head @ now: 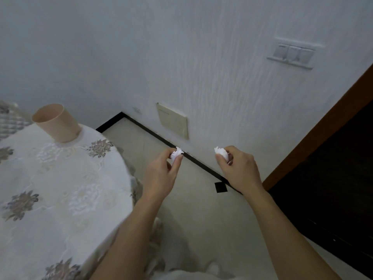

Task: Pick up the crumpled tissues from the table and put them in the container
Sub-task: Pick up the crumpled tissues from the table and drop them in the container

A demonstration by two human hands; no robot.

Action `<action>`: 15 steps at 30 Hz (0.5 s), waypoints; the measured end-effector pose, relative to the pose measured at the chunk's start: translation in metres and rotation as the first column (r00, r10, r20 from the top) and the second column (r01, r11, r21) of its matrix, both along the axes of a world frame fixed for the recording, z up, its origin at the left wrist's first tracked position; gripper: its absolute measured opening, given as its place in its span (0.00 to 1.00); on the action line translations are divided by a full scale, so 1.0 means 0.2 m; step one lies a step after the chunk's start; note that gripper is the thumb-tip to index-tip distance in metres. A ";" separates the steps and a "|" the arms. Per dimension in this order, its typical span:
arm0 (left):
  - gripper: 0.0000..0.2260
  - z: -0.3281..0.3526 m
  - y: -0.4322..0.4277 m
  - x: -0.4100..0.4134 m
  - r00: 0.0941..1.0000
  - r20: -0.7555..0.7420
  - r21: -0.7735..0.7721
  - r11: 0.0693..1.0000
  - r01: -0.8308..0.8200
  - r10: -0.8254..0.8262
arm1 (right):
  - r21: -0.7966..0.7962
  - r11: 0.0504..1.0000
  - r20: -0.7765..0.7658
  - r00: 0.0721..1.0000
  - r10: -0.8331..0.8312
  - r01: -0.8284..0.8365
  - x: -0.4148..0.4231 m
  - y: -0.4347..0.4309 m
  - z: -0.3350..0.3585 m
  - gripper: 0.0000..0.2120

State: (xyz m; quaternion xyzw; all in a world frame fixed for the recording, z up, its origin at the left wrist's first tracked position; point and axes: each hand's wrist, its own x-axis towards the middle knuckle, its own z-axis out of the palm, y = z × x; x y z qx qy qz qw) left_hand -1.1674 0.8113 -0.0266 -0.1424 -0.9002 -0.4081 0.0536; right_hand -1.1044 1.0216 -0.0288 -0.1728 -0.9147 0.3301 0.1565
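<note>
Tissues [176, 154] off table [60, 178] (container [57, 123] apart)

A white textured wall [201, 67] carries a triple light switch [292, 54] and, low down, a cream cover plate [173, 121]. Black skirting [161, 138] edges the pale tiled floor [201, 209]. A dark wooden door [333, 178] stands at right; a floral tablecloth [50, 188] covers the round table at left.

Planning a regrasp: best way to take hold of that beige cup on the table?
Grip the beige cup around its side wall near the middle, fingers coming from the right, the table's open edge. It stands upright with its mouth open, and no handle is visible.
</note>
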 end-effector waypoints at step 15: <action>0.11 -0.07 0.13 -0.60 0.970 -0.050 0.022 0.971 -0.238 0.239 | -0.032 0.972 -0.005 0.973 0.232 -0.232 -0.82 0.15 -0.05 0.19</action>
